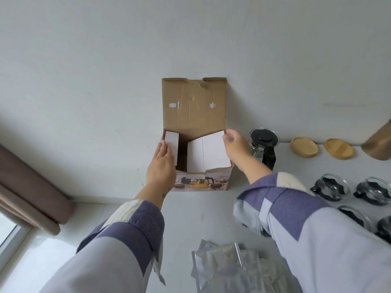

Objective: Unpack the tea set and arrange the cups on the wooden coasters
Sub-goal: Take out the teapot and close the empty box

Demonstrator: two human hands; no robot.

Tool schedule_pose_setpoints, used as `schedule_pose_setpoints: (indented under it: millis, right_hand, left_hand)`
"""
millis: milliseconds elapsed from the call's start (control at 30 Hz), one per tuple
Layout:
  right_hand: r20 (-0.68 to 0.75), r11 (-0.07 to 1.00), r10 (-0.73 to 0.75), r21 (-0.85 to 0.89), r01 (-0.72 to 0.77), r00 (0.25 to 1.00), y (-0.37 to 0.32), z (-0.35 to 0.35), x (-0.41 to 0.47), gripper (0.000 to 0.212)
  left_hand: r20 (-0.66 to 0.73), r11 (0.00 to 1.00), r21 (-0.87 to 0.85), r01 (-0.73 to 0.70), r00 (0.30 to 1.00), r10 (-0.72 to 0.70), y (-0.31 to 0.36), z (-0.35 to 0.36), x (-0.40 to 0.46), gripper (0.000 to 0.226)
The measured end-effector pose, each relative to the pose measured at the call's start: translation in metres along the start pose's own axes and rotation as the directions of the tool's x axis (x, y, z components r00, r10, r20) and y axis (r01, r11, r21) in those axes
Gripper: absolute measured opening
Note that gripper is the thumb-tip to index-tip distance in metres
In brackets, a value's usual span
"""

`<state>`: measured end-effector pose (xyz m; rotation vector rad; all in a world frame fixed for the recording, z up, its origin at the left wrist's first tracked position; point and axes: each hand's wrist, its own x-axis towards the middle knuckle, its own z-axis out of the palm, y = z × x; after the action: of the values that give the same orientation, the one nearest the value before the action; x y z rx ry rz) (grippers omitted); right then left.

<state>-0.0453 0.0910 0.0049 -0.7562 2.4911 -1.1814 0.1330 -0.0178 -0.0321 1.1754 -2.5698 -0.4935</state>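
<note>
Cardboard box point(201, 180) at the counter's point(190, 218) back edge stands open against the wall as we reach in: our left hand point(161, 163) lays near-straight fingers on the left white flap point(172, 144), our right hand point(234, 144) pinches the right flap's point(211, 153) far corner. Glass cups point(330, 187) sit unpacked toward the counter's right edge, well apart from the wooden coasters point(304, 147) behind them, beyond the teapot point(264, 144). We judge the right hand nearer both.
</note>
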Motion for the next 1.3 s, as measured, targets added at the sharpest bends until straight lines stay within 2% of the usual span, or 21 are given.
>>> schedule_pose_setpoints:
  millis: [167,233,300,500,633,767,833,900,967,1100,1167,1300]
  right_hand:
    - [0.161,0.954,0.183,0.209,-0.215,0.97,-0.026,0.001,0.04,0.062]
    - [0.14,0.92,0.216,0.303,-0.249,0.966,-0.029,0.006,0.049,0.064]
    - [0.056,0.896,0.215,0.387,-0.22,0.975,-0.029,0.009,0.053,0.059]
    - [-0.125,0.95,0.08,0.311,-0.038,0.989,-0.017,0.003,0.041,0.052]
    - [-0.186,0.972,-0.089,0.199,0.126,0.979,-0.004,-0.008,0.016,0.046]
    - [-0.059,0.955,-0.053,0.29,0.068,0.997,0.007,-0.016,-0.023,0.06]
    - [-0.048,0.963,-0.075,0.256,0.085,0.996,0.013,-0.017,-0.036,0.066]
    - [-0.023,0.971,-0.099,0.216,0.102,0.995,0.018,-0.018,-0.047,0.067]
    - [0.023,0.982,-0.095,0.169,0.09,0.995,0.022,-0.022,-0.055,0.064]
    - [0.042,0.982,-0.184,0.04,0.183,0.982,0.027,-0.027,-0.062,0.046]
    - [0.018,0.969,-0.244,-0.029,0.244,0.97,0.03,-0.026,-0.062,0.037]
    - [0.003,0.958,-0.267,-0.109,0.266,0.964,0.038,-0.021,-0.064,0.033]
  left_hand:
    - [-0.036,1.0,0.02,-0.004,0.999,0.005,-0.002,0.006,0.0,0.054]
    - [-0.04,1.0,0.025,-0.007,0.999,0.008,-0.003,0.007,0.001,0.054]
    - [-0.037,0.999,0.032,-0.003,0.999,0.004,-0.003,0.007,0.001,0.054]
    - [0.005,1.0,0.023,-0.015,1.0,0.015,0.003,0.0,0.0,0.052]
    - [0.01,0.983,-0.178,0.04,0.999,-0.038,0.005,-0.01,-0.004,0.054]
    - [-0.043,0.881,-0.459,0.112,0.988,-0.148,0.006,-0.023,-0.014,0.07]
    - [-0.044,0.843,-0.526,0.114,0.986,-0.16,0.004,-0.029,-0.023,0.091]
    - [-0.041,0.831,-0.547,0.098,0.989,-0.144,0.002,-0.033,-0.032,0.1]
    - [-0.062,0.839,-0.54,0.065,0.991,-0.117,-0.001,-0.036,-0.036,0.095]
    - [-0.102,0.9,-0.435,-0.001,0.994,-0.048,-0.007,-0.037,-0.039,0.046]
    - [-0.098,0.911,-0.413,0.017,0.993,-0.064,-0.006,-0.036,-0.039,0.039]
    - [-0.106,0.906,-0.422,0.021,0.992,-0.072,-0.007,-0.03,-0.04,0.036]
